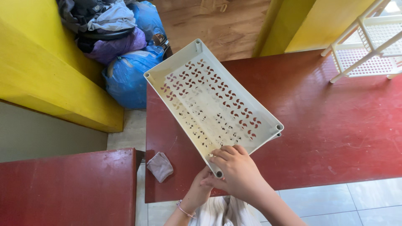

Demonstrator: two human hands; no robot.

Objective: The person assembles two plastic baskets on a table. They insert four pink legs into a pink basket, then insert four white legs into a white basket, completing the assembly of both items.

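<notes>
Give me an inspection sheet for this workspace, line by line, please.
Surface: red table, scuffed, glossy.
Job's things: white perforated tray with corner sockets, held tilted over the table's near edge.
Clutter: small grey cloth on the table's left corner.
Grippers: right hand grips the tray's near corner; left hand underneath, grip partly hidden.
Cables: nothing seen.
Surroundings: white plastic rack lying at the far right; blue bags and piled clothes on the floor; yellow walls.
</notes>
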